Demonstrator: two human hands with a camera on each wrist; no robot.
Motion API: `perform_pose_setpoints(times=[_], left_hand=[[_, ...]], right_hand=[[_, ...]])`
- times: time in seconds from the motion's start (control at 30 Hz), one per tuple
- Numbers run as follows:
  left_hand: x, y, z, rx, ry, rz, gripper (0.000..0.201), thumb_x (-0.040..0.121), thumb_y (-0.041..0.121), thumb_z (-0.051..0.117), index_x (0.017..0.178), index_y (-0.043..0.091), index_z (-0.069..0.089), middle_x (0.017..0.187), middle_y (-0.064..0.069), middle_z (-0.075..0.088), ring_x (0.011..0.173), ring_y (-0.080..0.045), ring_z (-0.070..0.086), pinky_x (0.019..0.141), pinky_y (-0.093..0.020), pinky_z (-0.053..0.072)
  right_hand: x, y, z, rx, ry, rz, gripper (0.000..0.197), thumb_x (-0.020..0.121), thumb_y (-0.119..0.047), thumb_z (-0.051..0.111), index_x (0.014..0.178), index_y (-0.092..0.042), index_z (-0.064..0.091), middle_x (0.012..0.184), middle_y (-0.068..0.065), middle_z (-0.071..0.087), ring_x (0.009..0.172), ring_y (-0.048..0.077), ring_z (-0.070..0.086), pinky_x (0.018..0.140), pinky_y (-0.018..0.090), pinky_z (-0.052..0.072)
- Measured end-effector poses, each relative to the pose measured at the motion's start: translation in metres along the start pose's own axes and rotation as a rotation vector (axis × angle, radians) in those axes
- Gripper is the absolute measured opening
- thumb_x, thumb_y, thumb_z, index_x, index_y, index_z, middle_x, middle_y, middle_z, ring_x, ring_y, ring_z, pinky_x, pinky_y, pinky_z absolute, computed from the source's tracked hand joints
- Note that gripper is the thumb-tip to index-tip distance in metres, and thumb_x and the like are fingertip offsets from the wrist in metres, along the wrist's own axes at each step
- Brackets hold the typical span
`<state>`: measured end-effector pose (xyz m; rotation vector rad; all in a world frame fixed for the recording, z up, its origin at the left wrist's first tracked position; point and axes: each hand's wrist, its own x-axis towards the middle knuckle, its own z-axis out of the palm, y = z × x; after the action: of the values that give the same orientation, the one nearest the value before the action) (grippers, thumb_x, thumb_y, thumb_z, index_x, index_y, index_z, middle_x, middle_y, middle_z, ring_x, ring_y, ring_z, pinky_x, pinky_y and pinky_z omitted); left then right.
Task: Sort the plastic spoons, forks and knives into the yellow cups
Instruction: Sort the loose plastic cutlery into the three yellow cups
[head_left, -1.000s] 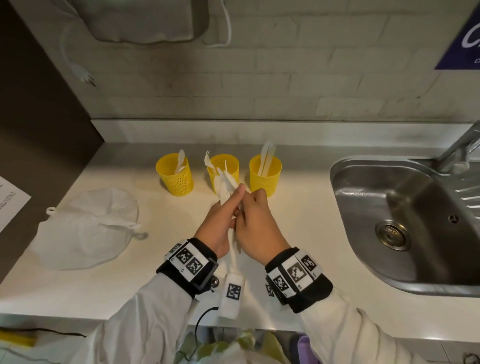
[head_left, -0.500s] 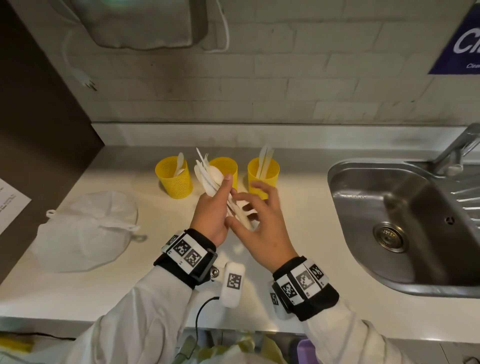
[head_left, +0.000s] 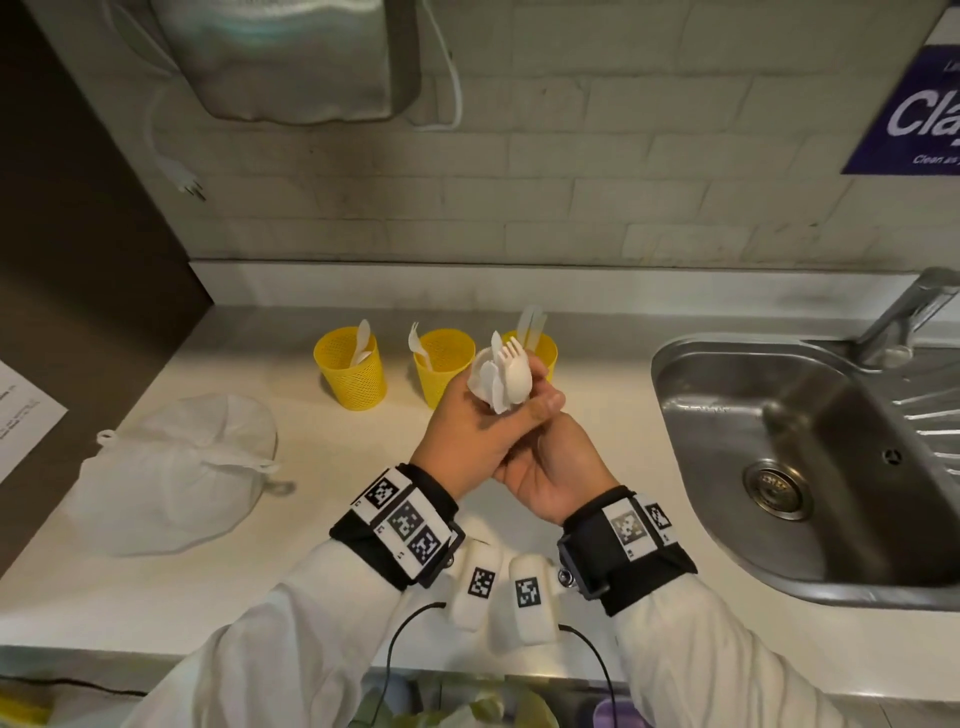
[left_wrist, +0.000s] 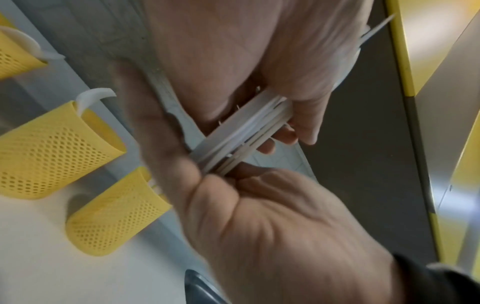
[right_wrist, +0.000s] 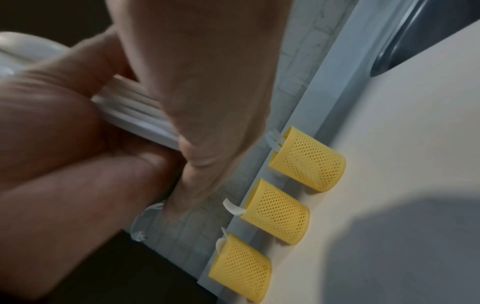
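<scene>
Both hands meet above the white counter (head_left: 311, 452), in front of three yellow mesh cups. My left hand (head_left: 467, 436) grips a bundle of white plastic cutlery (head_left: 501, 376), heads up; a fork and a spoon bowl show. My right hand (head_left: 556, 473) holds the handle ends (left_wrist: 241, 135) from below, thumb against them. The left cup (head_left: 353, 379) holds a spoon, the middle cup (head_left: 441, 364) a fork. The right cup (head_left: 546, 349), partly hidden by the bundle, holds knives (head_left: 532, 322). The right wrist view shows the bundle (right_wrist: 135, 117) and the cups (right_wrist: 278, 211) in a row.
A white drawstring bag (head_left: 176, 467) lies on the counter to the left. A steel sink (head_left: 810, 457) with a tap (head_left: 909, 312) fills the right side. Two white tagged devices (head_left: 480, 582) with cables hang under my wrists, above the counter's front edge. A paper sheet (head_left: 21, 410) lies far left.
The bundle leaned left in my left hand while the right hand's fingers were spread. Now it stands upright and further right, with the right hand closed on its handles.
</scene>
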<state>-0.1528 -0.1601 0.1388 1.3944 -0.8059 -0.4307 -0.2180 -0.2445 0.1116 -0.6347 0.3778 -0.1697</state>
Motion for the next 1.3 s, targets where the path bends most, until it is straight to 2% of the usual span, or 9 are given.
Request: perform_pose_setpoints(times=[0.2, 0.3, 0.37, 0.5, 0.63, 0.8, 0.87, 1.07, 1.3], left_hand=[[-0.004, -0.009, 0.005, -0.082, 0.070, -0.047, 0.033, 0.090, 0.001, 0.073, 0.116, 0.016, 0.061, 0.109, -0.011, 0.070, 0.100, -0.026, 0.071, 0.099, -0.045, 0.056], [-0.004, -0.014, 0.003, -0.129, 0.066, -0.097, 0.019, 0.094, 0.019, 0.066, 0.111, 0.026, 0.060, 0.085, -0.011, 0.067, 0.070, -0.027, 0.066, 0.077, -0.045, 0.060], [-0.002, -0.015, -0.003, -0.147, 0.034, -0.134, 0.008, 0.095, 0.030, 0.063, 0.098, 0.023, 0.061, 0.072, -0.009, 0.057, 0.054, -0.018, 0.051, 0.058, -0.031, 0.050], [0.002, -0.013, -0.019, -0.116, -0.025, -0.111, 0.013, 0.103, 0.024, 0.058, 0.097, 0.013, 0.055, 0.066, -0.008, 0.046, 0.045, -0.013, 0.038, 0.043, -0.025, 0.034], [0.006, -0.014, -0.035, -0.067, -0.057, -0.144, 0.014, 0.106, 0.016, 0.053, 0.093, 0.015, 0.059, 0.069, 0.004, 0.055, 0.048, -0.010, 0.039, 0.044, -0.024, 0.031], [0.011, -0.011, -0.051, -0.041, -0.161, -0.088, 0.009, 0.103, 0.020, 0.057, 0.108, 0.019, 0.064, 0.083, 0.001, 0.072, 0.055, -0.019, 0.058, 0.048, -0.026, 0.047], [0.013, -0.007, -0.058, -0.074, -0.164, -0.084, 0.013, 0.102, 0.020, 0.058, 0.114, 0.019, 0.063, 0.088, 0.001, 0.075, 0.058, -0.020, 0.064, 0.051, -0.026, 0.051], [0.020, -0.008, -0.075, -0.100, -0.135, -0.102, 0.015, 0.101, 0.035, 0.062, 0.104, 0.022, 0.070, 0.091, -0.005, 0.075, 0.057, -0.026, 0.066, 0.048, -0.029, 0.051], [0.031, -0.010, -0.097, -0.115, -0.206, -0.151, 0.024, 0.097, 0.027, 0.059, 0.117, 0.015, 0.065, 0.106, -0.011, 0.078, 0.065, -0.025, 0.073, 0.051, -0.029, 0.055]], right_hand=[[-0.001, -0.001, -0.004, 0.095, -0.022, 0.046, 0.040, 0.103, -0.033, 0.045, 0.136, -0.019, 0.064, 0.129, 0.010, 0.070, 0.106, 0.026, 0.072, 0.081, 0.042, 0.062], [-0.003, 0.002, -0.009, 0.026, 0.002, 0.087, 0.045, 0.099, -0.044, 0.047, 0.132, -0.020, 0.067, 0.125, 0.008, 0.072, 0.105, 0.027, 0.071, 0.087, 0.049, 0.058], [-0.001, 0.003, -0.011, -0.086, 0.069, 0.089, 0.045, 0.106, -0.045, 0.040, 0.122, -0.014, 0.068, 0.099, 0.007, 0.072, 0.088, 0.025, 0.071, 0.081, 0.046, 0.060], [0.001, -0.011, -0.007, -0.350, 0.187, -0.104, 0.034, 0.105, -0.030, 0.047, 0.105, -0.005, 0.070, 0.085, 0.009, 0.072, 0.076, 0.025, 0.070, 0.089, 0.053, 0.057], [0.000, -0.036, 0.013, -0.586, 0.151, -0.395, 0.030, 0.094, -0.028, 0.060, 0.120, -0.017, 0.072, 0.119, 0.016, 0.072, 0.099, 0.030, 0.068, 0.089, 0.046, 0.057], [-0.001, -0.049, 0.046, -0.770, 0.041, -0.627, 0.016, 0.096, -0.014, 0.070, 0.112, -0.011, 0.072, 0.093, 0.010, 0.068, 0.068, 0.020, 0.065, 0.054, 0.036, 0.053], [0.002, -0.050, 0.050, -0.774, 0.043, -0.652, 0.018, 0.096, -0.007, 0.070, 0.113, -0.003, 0.071, 0.086, 0.002, 0.069, 0.069, 0.007, 0.065, 0.056, 0.025, 0.053], [0.024, -0.041, 0.047, -0.710, 0.088, -0.684, 0.020, 0.092, -0.009, 0.072, 0.105, -0.023, 0.077, 0.096, 0.003, 0.074, 0.090, 0.021, 0.066, 0.087, 0.045, 0.056], [0.038, -0.040, 0.060, -0.636, 0.102, -0.619, 0.018, 0.096, 0.002, 0.065, 0.108, -0.011, 0.072, 0.083, 0.000, 0.061, 0.072, 0.011, 0.060, 0.054, 0.029, 0.055]])
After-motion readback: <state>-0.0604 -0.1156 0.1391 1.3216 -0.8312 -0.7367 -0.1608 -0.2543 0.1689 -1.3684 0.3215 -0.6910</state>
